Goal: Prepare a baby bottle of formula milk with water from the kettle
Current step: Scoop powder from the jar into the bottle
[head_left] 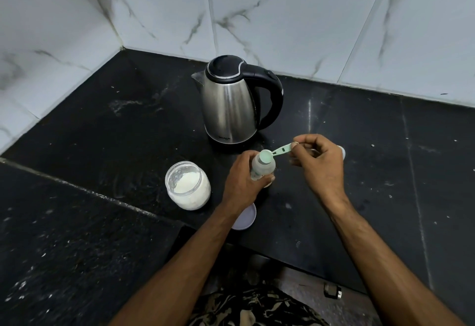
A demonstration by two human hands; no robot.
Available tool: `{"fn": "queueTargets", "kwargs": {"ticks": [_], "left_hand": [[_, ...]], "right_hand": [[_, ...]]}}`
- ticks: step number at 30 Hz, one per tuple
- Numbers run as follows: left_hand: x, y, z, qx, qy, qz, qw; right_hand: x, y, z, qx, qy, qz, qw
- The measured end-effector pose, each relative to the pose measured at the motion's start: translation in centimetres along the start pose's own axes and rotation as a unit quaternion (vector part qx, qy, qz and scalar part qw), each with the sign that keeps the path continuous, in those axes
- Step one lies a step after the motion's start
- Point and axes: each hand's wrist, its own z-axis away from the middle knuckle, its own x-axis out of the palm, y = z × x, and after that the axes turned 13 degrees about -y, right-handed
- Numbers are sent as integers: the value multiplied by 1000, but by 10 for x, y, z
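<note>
A person is standing at a dark stone surface [359, 171] set in a corner of white marbled wall tiles [282, 17]. The left hand [244, 181] is wrapping its fingers around a small clear baby bottle [262, 167], holding it upright on the surface. The right hand [318, 163] is pinching the handle of a pale green scoop [276, 152], whose bowl is sitting right over the bottle's open mouth. An open glass jar of white formula powder [189, 185] is standing just left of the bottle. A steel kettle [231, 102] with a black handle is standing behind them. A white lid [246, 219] is lying near the left wrist.
</note>
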Motion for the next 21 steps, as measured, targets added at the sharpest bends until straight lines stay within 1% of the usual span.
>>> {"fn": "queueTargets", "kwargs": {"ticks": [7, 14, 21], "left_hand": [[2, 0, 0, -7, 5, -2, 1000], [2, -1, 3, -10, 3, 24, 1000], [0, -9, 10, -20, 4, 22, 1000]], "right_hand": [[1, -2, 2, 6, -5, -15, 1000], [2, -10, 1, 24, 12, -114, 993], [6, -11, 2, 33, 5, -146, 989]]}}
